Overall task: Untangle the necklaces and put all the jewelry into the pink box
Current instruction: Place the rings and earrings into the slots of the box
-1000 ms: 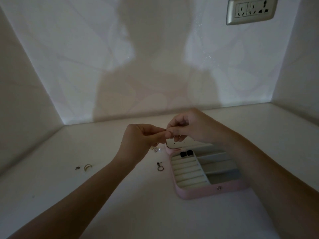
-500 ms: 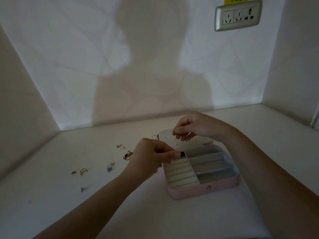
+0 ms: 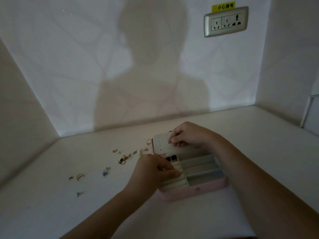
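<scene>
The pink box lies open on the white table, its perforated lid panel tilted back. Two dark pieces sit at the top of the ring slots. My left hand rests over the ring slots with its fingers curled; whatever it holds is too small to see. My right hand pinches something tiny against the lid panel. Loose jewelry lies left of the box: a tangled gold cluster, a gold ring, a blue-stone piece and small earrings.
A small blue piece and a tiny stud lie at the far left of the table. Walls close the space on three sides. A power socket is on the back wall.
My hands have parted and dropped from mid-air. The left one went down onto the ring slots, the right one onto the lid panel. The camera has tilted and shifted.
</scene>
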Demonstrator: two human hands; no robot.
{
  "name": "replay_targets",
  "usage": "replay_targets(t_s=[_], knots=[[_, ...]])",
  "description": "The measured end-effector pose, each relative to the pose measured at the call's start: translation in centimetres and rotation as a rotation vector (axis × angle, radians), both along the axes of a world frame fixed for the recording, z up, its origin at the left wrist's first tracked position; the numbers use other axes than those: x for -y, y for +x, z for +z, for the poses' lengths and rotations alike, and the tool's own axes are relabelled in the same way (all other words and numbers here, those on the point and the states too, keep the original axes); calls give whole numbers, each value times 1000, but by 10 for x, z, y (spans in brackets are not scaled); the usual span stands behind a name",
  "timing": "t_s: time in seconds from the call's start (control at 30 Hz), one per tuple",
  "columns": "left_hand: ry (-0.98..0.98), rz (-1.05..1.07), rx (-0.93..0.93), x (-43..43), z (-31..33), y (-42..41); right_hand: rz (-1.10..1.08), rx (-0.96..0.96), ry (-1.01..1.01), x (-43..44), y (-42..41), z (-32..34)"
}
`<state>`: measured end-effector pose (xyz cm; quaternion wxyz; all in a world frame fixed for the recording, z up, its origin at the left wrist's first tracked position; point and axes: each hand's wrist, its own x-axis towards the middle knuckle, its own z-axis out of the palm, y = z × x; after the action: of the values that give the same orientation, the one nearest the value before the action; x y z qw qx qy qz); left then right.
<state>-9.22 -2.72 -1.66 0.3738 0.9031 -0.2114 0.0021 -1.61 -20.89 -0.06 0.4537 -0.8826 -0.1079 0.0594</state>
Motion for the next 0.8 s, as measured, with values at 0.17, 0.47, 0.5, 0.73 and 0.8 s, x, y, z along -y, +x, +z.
replay_targets(t_s=[0.17,0.47,0.5,0.73,0.8], knots=[[111,6,18,-2,3,-2,1,0,-9,1,0,-1],[-103,138,-206,11,14,6,7,21,-29,1,-3,0],[-138,174,-254,12,16,8,8,25,-32,1,-3,0],[-114,328,-459,14,26,24,10,39,-51,0,-1,-2],[-86,343,-492,15,28,27,10,41,-50,0,-2,-2]])
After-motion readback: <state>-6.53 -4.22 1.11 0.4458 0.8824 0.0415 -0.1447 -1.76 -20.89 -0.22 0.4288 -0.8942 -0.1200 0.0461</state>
